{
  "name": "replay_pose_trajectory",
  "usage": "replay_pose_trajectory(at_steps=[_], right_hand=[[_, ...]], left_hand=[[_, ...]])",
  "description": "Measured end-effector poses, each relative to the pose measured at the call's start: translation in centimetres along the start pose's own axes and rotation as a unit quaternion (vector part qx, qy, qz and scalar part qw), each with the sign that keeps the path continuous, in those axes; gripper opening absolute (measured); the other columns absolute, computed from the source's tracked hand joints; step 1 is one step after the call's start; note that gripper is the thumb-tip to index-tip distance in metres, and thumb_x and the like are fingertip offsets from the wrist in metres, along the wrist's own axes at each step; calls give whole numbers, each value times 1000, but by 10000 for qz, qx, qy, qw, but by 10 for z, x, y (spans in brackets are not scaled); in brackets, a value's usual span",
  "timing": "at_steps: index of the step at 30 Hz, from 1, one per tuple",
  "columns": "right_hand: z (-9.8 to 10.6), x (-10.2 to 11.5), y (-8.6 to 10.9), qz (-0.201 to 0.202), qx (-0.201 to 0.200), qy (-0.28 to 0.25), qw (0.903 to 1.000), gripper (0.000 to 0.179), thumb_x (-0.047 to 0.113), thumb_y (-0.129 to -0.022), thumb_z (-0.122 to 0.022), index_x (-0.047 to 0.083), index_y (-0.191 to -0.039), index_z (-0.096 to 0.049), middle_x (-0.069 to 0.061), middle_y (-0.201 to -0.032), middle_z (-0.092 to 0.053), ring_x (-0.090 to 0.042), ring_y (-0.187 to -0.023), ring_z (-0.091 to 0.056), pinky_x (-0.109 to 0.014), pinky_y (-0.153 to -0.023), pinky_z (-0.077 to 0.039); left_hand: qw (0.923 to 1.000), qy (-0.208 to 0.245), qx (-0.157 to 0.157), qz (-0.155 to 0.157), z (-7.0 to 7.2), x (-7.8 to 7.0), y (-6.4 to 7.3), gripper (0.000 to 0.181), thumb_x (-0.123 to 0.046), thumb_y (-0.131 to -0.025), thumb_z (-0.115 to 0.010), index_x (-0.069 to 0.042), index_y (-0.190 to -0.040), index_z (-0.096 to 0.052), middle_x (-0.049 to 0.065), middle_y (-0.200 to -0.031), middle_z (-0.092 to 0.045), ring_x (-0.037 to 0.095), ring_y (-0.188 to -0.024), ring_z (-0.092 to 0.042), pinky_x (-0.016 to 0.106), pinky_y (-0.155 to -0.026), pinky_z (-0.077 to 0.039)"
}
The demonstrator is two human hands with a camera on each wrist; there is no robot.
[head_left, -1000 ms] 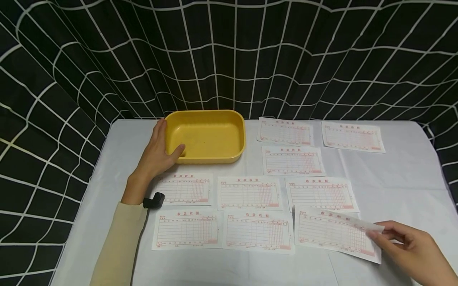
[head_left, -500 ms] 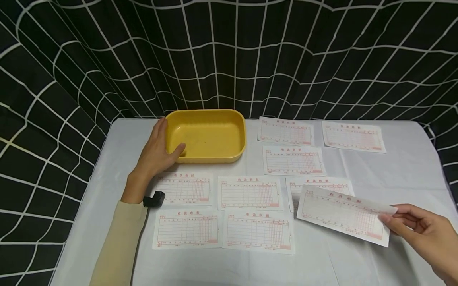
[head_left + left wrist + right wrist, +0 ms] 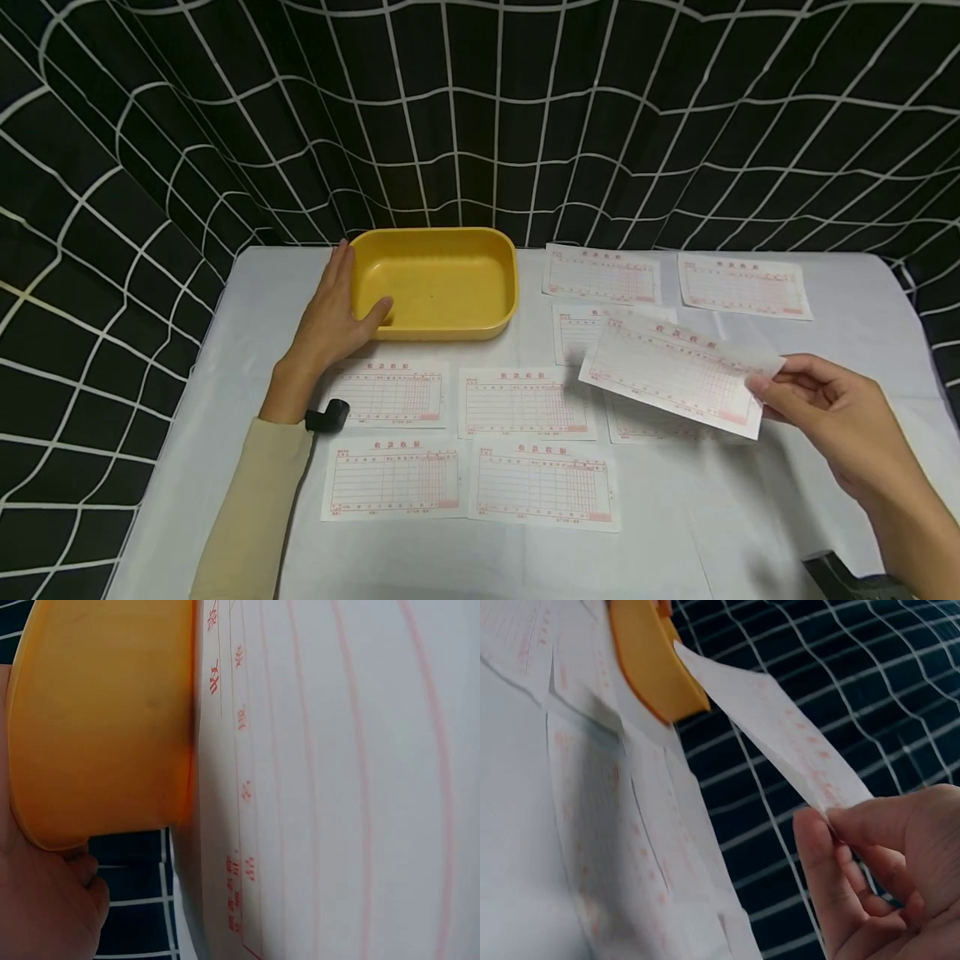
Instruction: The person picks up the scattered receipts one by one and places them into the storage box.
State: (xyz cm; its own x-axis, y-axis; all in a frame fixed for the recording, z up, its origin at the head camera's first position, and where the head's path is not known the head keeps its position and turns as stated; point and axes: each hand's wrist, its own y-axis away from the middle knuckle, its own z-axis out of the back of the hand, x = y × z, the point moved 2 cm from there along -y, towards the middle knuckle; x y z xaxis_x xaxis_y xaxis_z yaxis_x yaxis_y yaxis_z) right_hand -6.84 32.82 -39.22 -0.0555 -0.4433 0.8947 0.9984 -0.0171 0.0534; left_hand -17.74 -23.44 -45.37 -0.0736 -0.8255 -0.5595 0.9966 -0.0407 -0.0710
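My right hand (image 3: 840,408) pinches the right end of a receipt slip (image 3: 678,371) between thumb and fingers. The slip hangs tilted above the table, over parts of two other slips, and casts a shadow. In the right wrist view the same paper (image 3: 780,727) slants away from the fingertips. At the back left, my left hand (image 3: 330,321) holds the near left corner of a yellow plastic tray (image 3: 446,333), the thumb over its front rim and the fingers along its left side. Nothing lies in the tray. The left wrist view shows its outer wall (image 3: 105,720) close up.
Several printed receipt slips lie on the white tablecloth (image 3: 525,567), including a front slip (image 3: 543,485), a middle slip (image 3: 527,404) and a back right slip (image 3: 745,286). Black curtain with white grid lines (image 3: 480,125) stands behind and at the sides.
The right hand has lifted the slip from the front row and carried it up, back and slightly left, over the slips behind. The left hand has stayed at the tray.
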Motion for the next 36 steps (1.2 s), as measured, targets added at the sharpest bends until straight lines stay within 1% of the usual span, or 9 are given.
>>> replay_pose_trajectory(at_steps=[5,7,8,11,15,19,23,30,36], right_hand=[[-21,18,-25,150,266,-315,9990,12,2,-97,-74,10,-105,-68,13,-90,-73,1,-78,-73,-17,-69,-61],[-30,26,-37,160,407,-735,9963,10,2,-96,-74,7,-102,-69,10,-90,-75,-1,-77,-74,-19,-69,-62],[-35,31,-42,160,465,-762,9959,9,3,-96,-75,7,-102,-69,10,-89,-74,-1,-78,-74,-19,-70,-62],[-50,44,-58,103,605,-704,9956,10,7,-98,-74,2,-104,-68,7,-91,-76,-2,-79,-75,-21,-72,-63],[-69,61,-74,115,717,-76,9973,21,17,-100,-73,-1,-110,-65,11,-93,-75,0,-83,-74,-21,-76,-64],[-89,74,-88,179,856,-166,9960,22,15,-100,-73,-1,-111,-64,14,-92,-74,2,-85,-73,-21,-78,-64],[-109,85,-101,177,1000,-36,9948,26,16,-100,-73,-3,-116,-64,14,-93,-73,2,-84,-72,-20,-80,-63],[-145,103,-119,24,1144,6,9934,29,15,-99,-75,-4,-119,-64,5,-95,-66,0,-83,-69,-21,-81,-63],[-170,112,-129,152,1198,-59,9927,28,10,-97,-76,-7,-117,-66,-4,-97,-68,-2,-81,-68,-23,-81,-64]], left_hand=[[10000,43,-29,-64,0,0,-1,103,-51,-97,-64,-9,-171,-8,13,-180,-8,38,-165,-21,61,-130,-27],[9999,63,-47,-112,0,0,-1,102,-50,-97,-65,-8,-171,-9,14,-180,-10,39,-164,-24,61,-130,-28],[9999,65,-66,-142,0,0,-1,102,-49,-97,-65,-8,-171,-10,15,-179,-11,39,-163,-25,61,-130,-29],[9998,61,-65,-182,1,0,-1,101,-49,-97,-65,-6,-171,-10,16,-179,-12,38,-164,-23,61,-130,-28],[9998,49,-18,-170,0,0,-2,101,-50,-98,-64,-6,-171,-10,15,-179,-11,37,-166,-19,60,-131,-26],[9999,32,7,-168,0,0,-2,101,-50,-98,-63,-6,-171,-9,15,-179,-10,37,-166,-19,59,-131,-26],[9999,28,31,-155,0,0,-3,101,-50,-98,-63,-6,-171,-8,15,-179,-10,37,-165,-20,59,-131,-26],[10000,15,47,-73,0,0,-2,101,-50,-98,-63,-8,-171,-7,15,-180,-10,39,-164,-23,59,-131,-27],[10000,-8,56,-56,0,0,-2,101,-50,-98,-62,-8,-171,-7,14,-180,-9,38,-165,-22,59,-131,-26]])
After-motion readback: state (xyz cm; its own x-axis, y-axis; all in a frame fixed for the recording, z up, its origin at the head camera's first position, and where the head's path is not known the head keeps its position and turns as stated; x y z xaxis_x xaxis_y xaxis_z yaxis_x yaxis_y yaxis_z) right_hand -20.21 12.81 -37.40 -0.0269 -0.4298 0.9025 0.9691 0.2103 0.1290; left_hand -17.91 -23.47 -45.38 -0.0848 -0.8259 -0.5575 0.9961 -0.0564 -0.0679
